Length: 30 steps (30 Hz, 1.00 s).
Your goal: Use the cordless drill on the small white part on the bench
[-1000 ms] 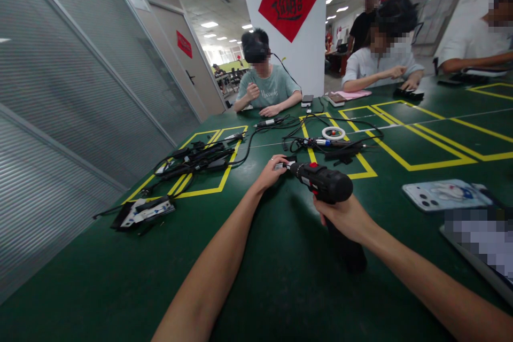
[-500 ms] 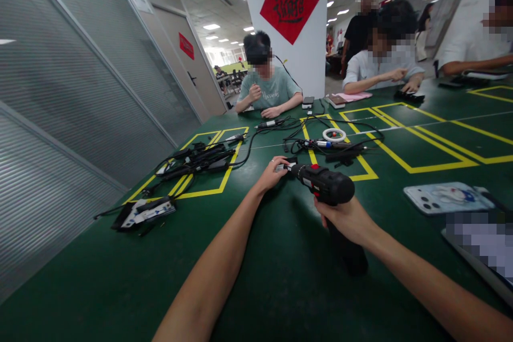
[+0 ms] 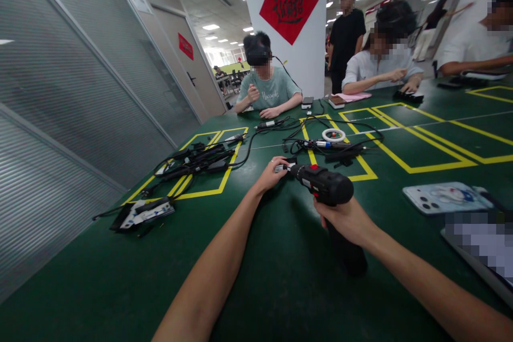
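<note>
My right hand [image 3: 345,220] is wrapped round the grip of a black cordless drill [image 3: 327,186] with red switches. The drill lies nearly level, its chuck pointing left toward my other hand. At the drill's tip, the fingers of my left hand [image 3: 271,175] are closed on a small black and silver piece [image 3: 292,161] at the table surface. Those fingers hide much of the piece, and I cannot tell exactly where the bit meets it. A ring shows on one left finger.
On the green table [image 3: 120,283], a heap of black cables [image 3: 196,163] lies left. Ahead are a pen-shaped electric screwdriver [image 3: 269,124], a white tape ring [image 3: 333,135] and another corded tool [image 3: 331,144]. A phone [image 3: 447,196] rests right. Several people sit or stand beyond.
Both my hands and the drill stay practically in place. In the background, a standing person in black has shifted left, and another person farther back has an arm stretched out.
</note>
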Motion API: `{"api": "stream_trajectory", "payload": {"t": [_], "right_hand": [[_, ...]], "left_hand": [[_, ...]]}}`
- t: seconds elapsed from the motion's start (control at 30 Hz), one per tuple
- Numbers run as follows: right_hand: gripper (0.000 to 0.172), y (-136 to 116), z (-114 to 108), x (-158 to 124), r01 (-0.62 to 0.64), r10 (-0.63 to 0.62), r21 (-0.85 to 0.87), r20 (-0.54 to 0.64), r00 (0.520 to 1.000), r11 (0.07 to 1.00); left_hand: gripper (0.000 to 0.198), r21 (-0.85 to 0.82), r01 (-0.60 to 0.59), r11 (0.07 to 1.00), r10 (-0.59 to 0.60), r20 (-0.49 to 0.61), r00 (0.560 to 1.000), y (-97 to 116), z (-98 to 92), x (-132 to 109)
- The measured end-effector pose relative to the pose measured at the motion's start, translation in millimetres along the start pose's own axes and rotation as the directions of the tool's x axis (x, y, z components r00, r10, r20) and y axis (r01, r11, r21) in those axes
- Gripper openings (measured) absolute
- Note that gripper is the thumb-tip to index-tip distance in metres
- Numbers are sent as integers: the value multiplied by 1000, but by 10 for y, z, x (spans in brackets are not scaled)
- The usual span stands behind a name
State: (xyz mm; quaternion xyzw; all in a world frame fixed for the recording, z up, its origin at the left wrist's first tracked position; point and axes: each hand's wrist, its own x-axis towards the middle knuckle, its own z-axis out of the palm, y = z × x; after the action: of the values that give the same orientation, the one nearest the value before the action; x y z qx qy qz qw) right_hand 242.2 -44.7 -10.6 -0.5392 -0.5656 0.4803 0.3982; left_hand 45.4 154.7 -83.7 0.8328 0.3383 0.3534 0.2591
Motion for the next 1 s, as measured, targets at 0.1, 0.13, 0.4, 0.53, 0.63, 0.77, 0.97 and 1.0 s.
{"api": "stream_trajectory", "payload": {"t": [0.1,0.13,0.4,0.53,0.63,0.77,0.97,1.0], "right_hand": [[12,13,3,7,-3,4,-13,8,1000,1000],[12,15,5,8,-6,6,-12,10,1000,1000],[8,-27,2,-5,-1,1,3,10,1000,1000],[8,-25,-1,-5,9,-9,-1,5,1000,1000],[8,-32,3,-7,9,-9,8,9,1000,1000],[9,-44,5,-9,6,-6,10,9,1000,1000],[9,-25,-3,-10,-1,1,-6,2,1000,1000],[9,-22,-5,-11,4,-4,-8,3,1000,1000]], "left_hand": [[24,-1,-2,1000,2,-1,1000,-8,0,4],[25,-1,-1,1000,1,0,1000,-10,0,6],[25,-3,7,1000,-7,6,1000,-18,2,14],[26,-9,8,1000,-8,5,1000,-25,1,11],[26,-12,12,1000,-12,4,1000,-23,-1,10],[26,-16,16,1000,-16,5,1000,-18,-2,9],[26,-21,16,1000,-16,5,1000,-7,-5,9],[25,-21,17,1000,-17,4,1000,-5,-5,8]]}}
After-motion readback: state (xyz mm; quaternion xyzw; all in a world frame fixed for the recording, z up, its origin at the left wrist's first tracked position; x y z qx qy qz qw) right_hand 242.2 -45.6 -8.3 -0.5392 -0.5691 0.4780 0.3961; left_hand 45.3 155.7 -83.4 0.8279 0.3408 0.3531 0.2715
